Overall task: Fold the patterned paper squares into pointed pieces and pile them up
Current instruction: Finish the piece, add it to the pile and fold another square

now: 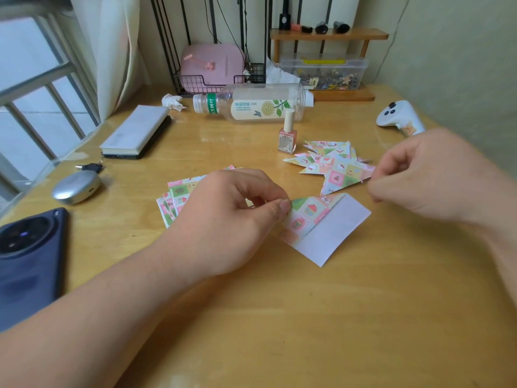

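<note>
Left hand [232, 219]: a half-folded sheet [330, 228] was pinched by its left corner, mid-table.
Right hand [436, 177]: its fingertips were closed on the tip of a pointed piece [344, 175], held at the pile [324, 152] toward the table's right edge.
Squares [174, 197]: stacked under the left hand.
Risk: the pile could be scattered by a careless drop, and the sheet's fold could be skewed while it was gripped one-handed.

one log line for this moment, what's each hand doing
left hand pinches half-folded square | right hand pinches pointed piece at pile | unfolded stack partly hidden by left hand
</note>
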`<state>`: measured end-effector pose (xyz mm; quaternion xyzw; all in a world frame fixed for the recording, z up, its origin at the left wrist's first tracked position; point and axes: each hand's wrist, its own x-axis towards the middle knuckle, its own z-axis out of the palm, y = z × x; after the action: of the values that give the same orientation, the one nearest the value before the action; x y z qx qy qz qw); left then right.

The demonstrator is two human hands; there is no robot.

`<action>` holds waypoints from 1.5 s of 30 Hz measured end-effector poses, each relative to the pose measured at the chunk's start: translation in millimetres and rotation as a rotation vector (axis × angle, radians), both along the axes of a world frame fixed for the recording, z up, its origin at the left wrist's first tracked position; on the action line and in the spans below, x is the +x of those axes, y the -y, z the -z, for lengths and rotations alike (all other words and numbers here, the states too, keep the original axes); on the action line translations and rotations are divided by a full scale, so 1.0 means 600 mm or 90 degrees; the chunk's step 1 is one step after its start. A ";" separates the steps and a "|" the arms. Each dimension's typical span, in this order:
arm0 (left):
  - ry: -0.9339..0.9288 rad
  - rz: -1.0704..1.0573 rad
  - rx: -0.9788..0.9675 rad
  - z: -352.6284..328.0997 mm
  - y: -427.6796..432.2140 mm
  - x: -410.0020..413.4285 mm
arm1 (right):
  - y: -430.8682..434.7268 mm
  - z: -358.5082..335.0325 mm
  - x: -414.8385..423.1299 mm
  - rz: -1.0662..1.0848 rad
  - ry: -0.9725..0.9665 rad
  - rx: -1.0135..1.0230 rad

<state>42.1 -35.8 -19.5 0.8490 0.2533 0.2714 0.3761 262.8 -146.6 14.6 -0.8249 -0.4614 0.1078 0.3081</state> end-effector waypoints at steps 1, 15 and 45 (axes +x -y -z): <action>-0.002 -0.002 -0.003 0.000 -0.002 0.000 | -0.002 0.001 -0.002 -0.007 -0.006 0.041; 0.011 0.011 -0.033 0.007 0.011 0.005 | -0.006 0.039 -0.079 -0.295 -0.049 0.099; -0.034 0.169 -0.294 0.019 -0.014 0.006 | -0.009 0.031 -0.044 -0.308 -0.296 -0.002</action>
<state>45.4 -27.6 -31.0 0.7732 0.2046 0.1318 0.5856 236.4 -140.9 -4.0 -0.6455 -0.5610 0.3636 0.3693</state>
